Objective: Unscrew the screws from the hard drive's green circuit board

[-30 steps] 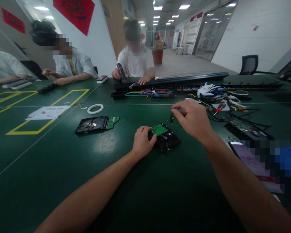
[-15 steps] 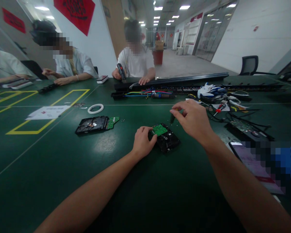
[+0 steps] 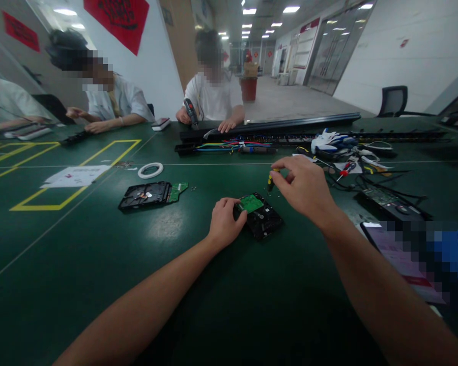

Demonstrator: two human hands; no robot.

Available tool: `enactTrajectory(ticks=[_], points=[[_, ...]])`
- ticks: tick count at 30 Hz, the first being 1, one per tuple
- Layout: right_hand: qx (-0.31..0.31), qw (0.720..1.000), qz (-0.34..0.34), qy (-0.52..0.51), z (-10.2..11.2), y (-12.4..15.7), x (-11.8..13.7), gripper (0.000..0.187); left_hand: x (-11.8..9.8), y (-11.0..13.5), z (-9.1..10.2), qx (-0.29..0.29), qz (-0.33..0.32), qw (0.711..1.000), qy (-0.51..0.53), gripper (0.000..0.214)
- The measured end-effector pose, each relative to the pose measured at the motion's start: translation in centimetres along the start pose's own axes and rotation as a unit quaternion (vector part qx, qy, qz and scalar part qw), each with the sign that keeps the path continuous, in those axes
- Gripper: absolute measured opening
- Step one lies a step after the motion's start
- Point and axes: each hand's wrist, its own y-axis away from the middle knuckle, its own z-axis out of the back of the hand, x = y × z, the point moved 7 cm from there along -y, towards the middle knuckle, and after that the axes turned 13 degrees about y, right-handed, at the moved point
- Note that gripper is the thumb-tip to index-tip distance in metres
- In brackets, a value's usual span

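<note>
A black hard drive [image 3: 265, 221] with a green circuit board [image 3: 251, 203] lies tilted on the green table, in front of me. My left hand [image 3: 228, 221] grips the drive's left edge, thumb and fingers closed on it beside the board. In my right hand [image 3: 303, 185] a small screwdriver [image 3: 270, 180] with a yellow and black handle is pinched between thumb and fingers. It stands nearly upright, its thin shaft reaching down to the far edge of the drive. The exact spot of the tip is too small to make out.
Left of the drive lies another hard drive [image 3: 147, 195] with its board sticking out, near a white ring [image 3: 150, 170]. Black rails and wires [image 3: 232, 146] stretch across the back. Gloves [image 3: 332, 141], a red screwdriver [image 3: 347, 169] and a phone [image 3: 397, 254] are rightward. Co-workers sit opposite.
My right fingers have shifted slightly on the screwdriver, and its handle's yellow marks now show. The left hand and the hard drive stay in place.
</note>
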Motion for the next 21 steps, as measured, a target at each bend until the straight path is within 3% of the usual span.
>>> enactTrajectory(ticks=[8,21], points=[[0.001,1.000,0.004,0.000,0.15,-0.04,-0.08,0.009,-0.13,-0.01,0.00,0.005,0.004,1.000,0.000,0.030],[0.017,0.999,0.020,-0.019,0.00,-0.01,0.23,0.023,-0.17,-0.03,0.12,0.004,0.009,1.000,-0.005,0.030]])
